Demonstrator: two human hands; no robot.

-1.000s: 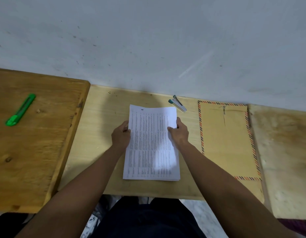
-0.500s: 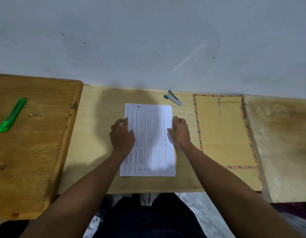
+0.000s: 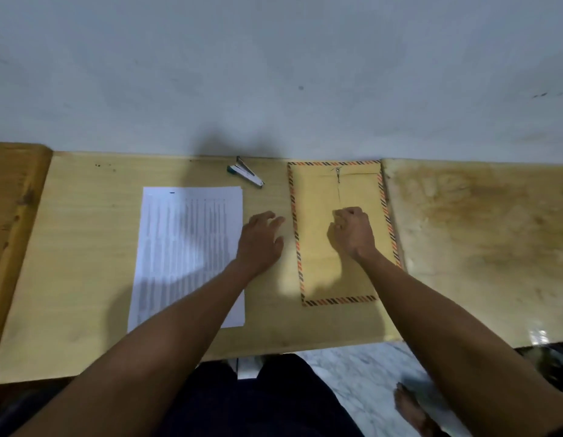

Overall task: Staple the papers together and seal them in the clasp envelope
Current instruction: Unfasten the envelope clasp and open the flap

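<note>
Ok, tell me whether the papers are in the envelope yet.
Out. The papers lie flat on the table, left of the envelope, apart from it.

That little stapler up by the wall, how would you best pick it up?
Probably across the middle of the stapler, thumb and fingers on its long sides, coming down from above. It lies at a slant on the table, teal end toward the wall and metal tip toward the envelope, with bare table around it. The left hand is nearest.
</note>
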